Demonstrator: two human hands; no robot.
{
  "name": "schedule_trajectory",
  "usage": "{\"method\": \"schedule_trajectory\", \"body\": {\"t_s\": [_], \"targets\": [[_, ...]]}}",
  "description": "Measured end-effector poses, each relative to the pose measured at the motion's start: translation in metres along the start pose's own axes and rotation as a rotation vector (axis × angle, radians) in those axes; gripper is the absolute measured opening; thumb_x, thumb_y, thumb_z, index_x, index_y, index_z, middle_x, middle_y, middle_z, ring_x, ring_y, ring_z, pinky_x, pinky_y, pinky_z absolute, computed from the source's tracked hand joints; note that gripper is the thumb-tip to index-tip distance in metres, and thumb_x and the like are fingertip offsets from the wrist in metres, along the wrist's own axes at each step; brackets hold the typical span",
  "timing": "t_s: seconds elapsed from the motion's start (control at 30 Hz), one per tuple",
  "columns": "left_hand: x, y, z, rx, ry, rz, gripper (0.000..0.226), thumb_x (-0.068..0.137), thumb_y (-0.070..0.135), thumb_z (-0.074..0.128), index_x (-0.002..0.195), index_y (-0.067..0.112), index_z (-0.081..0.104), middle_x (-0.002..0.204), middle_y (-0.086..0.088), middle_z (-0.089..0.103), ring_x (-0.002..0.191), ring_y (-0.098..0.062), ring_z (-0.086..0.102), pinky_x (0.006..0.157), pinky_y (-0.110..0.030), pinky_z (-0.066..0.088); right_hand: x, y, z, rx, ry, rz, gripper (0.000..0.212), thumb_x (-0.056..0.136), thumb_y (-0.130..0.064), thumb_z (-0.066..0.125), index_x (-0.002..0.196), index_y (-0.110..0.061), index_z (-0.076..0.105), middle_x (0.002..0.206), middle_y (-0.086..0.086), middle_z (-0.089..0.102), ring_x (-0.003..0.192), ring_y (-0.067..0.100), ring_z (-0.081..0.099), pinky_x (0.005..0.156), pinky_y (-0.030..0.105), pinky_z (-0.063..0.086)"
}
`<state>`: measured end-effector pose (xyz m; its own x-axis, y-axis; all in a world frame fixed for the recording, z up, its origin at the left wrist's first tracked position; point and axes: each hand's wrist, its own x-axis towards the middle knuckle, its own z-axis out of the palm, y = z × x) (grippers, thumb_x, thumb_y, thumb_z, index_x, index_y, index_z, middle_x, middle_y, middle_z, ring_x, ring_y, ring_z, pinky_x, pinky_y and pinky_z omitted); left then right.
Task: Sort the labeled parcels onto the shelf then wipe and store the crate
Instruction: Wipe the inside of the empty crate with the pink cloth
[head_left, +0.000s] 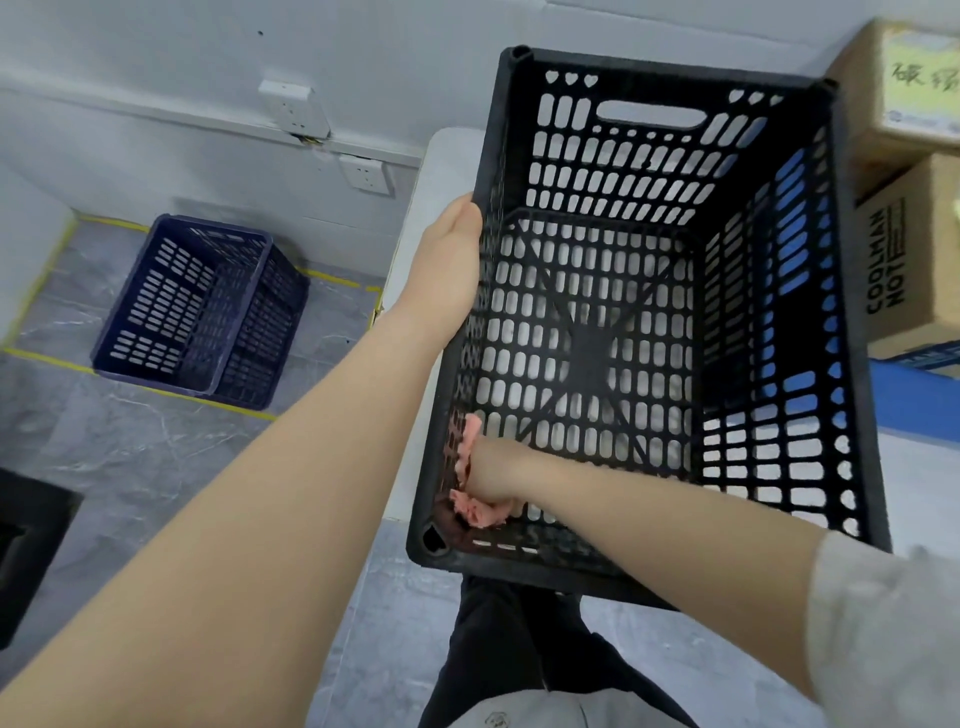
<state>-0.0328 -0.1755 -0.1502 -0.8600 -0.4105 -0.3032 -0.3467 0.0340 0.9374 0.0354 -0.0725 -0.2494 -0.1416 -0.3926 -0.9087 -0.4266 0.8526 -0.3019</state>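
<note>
Two dark blue crates (202, 306), nested one in the other, sit on the floor well to the left of the black crate (675, 322), inside a yellow-taped patch; I judge that to be the storage spot. Against the black crate's outer left wall lies the left hand (452, 270), fingers together along the plastic, most likely to brace the crate against the rubbing; whether the thumb hooks over the rim I cannot tell. The crate itself holds no parcels and is tipped with its mouth toward the person, its far end over a white table (441, 171), which lets an arm reach in. In its near-left inner corner the right hand (493, 478) is clenched round a bunched pink cloth (478, 506), pressing it against the wall, so wiping looks under way. Just right of the crate, cardboard boxes (909, 249) stand stacked on a blue shelf (914, 400), one bearing a handwritten label, so the sorting seems finished
</note>
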Motion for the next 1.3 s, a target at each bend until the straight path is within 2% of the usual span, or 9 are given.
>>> {"method": "schedule_trajectory", "body": {"t_s": [0.1, 0.23, 0.33, 0.53, 0.67, 0.87, 1.0, 1.13, 1.3], "targets": [[-0.001, 0.002, 0.0, 0.015, -0.008, -0.004, 0.036, 0.099, 0.022, 0.025, 0.104, 0.022, 0.061, 0.104, 0.006, 0.066, 0.103, -0.012, 0.059, 0.085, -0.024, 0.046, -0.011, 0.015, -0.01, 0.195, -0.061, -0.075, 0.018, 0.09, -0.019, 0.062, 0.097, -0.003, 0.062, 0.086, 0.007, 0.063, 0.079, 0.023, 0.06, 0.072, 0.028, 0.054], [-0.001, 0.0, 0.0, 0.111, -0.03, 0.014, 0.036, 0.102, 0.026, 0.023, 0.118, 0.023, 0.055, 0.11, 0.014, 0.06, 0.104, -0.003, 0.053, 0.083, -0.016, 0.037, -0.047, 0.058, -0.072, 0.392, -0.025, -0.002, 0.018, 0.094, -0.006, 0.049, 0.107, 0.002, 0.058, 0.094, 0.009, 0.064, 0.063, 0.013, 0.059, 0.052, 0.018, 0.049], [0.0, 0.0, 0.002, 0.206, 0.017, 0.027, 0.04, 0.103, 0.032, 0.026, 0.136, 0.024, 0.046, 0.128, 0.018, 0.051, 0.119, -0.002, 0.045, 0.096, -0.018, 0.031, -0.069, 0.084, -0.138, 0.545, 0.32, 0.074, 0.015, 0.095, -0.012, 0.051, 0.102, -0.001, 0.061, 0.086, 0.007, 0.066, 0.068, 0.018, 0.066, 0.067, 0.023, 0.052], [-0.002, 0.002, 0.003, 0.329, 0.036, 0.07, 0.037, 0.1, 0.035, 0.039, 0.137, 0.03, 0.042, 0.112, 0.013, 0.057, 0.098, -0.007, 0.052, 0.082, -0.023, 0.036, 0.008, 0.1, -0.198, 0.115, 1.074, 0.139, 0.03, 0.083, -0.034, 0.063, 0.111, -0.025, 0.058, 0.111, 0.001, 0.055, 0.108, 0.024, 0.056, 0.086, 0.027, 0.044], [0.001, -0.002, 0.003, 0.347, 0.057, 0.079, 0.029, 0.099, 0.036, 0.04, 0.127, 0.034, 0.047, 0.1, 0.017, 0.058, 0.091, -0.003, 0.054, 0.071, -0.015, 0.039, 0.055, 0.093, -0.199, 0.134, 0.917, 0.107, 0.056, 0.09, -0.02, 0.054, 0.143, -0.013, 0.036, 0.145, 0.012, 0.037, 0.131, 0.029, 0.039, 0.105, 0.041, 0.038], [0.005, -0.006, 0.003, 0.326, 0.048, 0.057, 0.027, 0.1, 0.036, 0.038, 0.125, 0.037, 0.047, 0.103, 0.015, 0.061, 0.09, 0.002, 0.055, 0.068, -0.01, 0.04, 0.096, 0.085, -0.206, 0.368, 1.082, 0.139, 0.055, 0.087, -0.031, 0.052, 0.139, -0.017, 0.041, 0.141, 0.009, 0.039, 0.127, 0.026, 0.043, 0.094, 0.034, 0.043], [0.005, -0.005, 0.004, 0.298, 0.04, 0.052, 0.022, 0.099, 0.041, 0.038, 0.117, 0.037, 0.049, 0.091, 0.016, 0.061, 0.083, 0.008, 0.053, 0.061, -0.005, 0.041, 0.109, 0.08, -0.185, 0.151, 1.04, 0.196, 0.074, 0.087, -0.032, 0.057, 0.15, -0.019, 0.022, 0.153, 0.011, 0.016, 0.141, 0.036, 0.014, 0.115, 0.05, 0.018], [0.004, -0.004, 0.005, 0.313, 0.043, 0.054, 0.026, 0.1, 0.041, 0.037, 0.121, 0.033, 0.049, 0.089, 0.015, 0.06, 0.077, 0.003, 0.054, 0.06, -0.011, 0.042, 0.115, 0.088, -0.181, -0.053, 1.069, 0.038, 0.064, 0.087, -0.022, 0.058, 0.146, -0.015, 0.035, 0.154, 0.004, 0.027, 0.138, 0.03, 0.026, 0.115, 0.042, 0.021], [0.002, -0.003, 0.004, 0.31, 0.037, 0.038, 0.017, 0.1, 0.039, 0.037, 0.113, 0.039, 0.048, 0.087, 0.014, 0.061, 0.077, -0.001, 0.056, 0.06, -0.015, 0.043, 0.111, 0.097, -0.207, 0.279, 0.984, -0.107, 0.054, 0.081, -0.009, 0.052, 0.133, -0.021, 0.048, 0.122, -0.001, 0.056, 0.123, 0.023, 0.048, 0.101, 0.04, 0.044]]}}
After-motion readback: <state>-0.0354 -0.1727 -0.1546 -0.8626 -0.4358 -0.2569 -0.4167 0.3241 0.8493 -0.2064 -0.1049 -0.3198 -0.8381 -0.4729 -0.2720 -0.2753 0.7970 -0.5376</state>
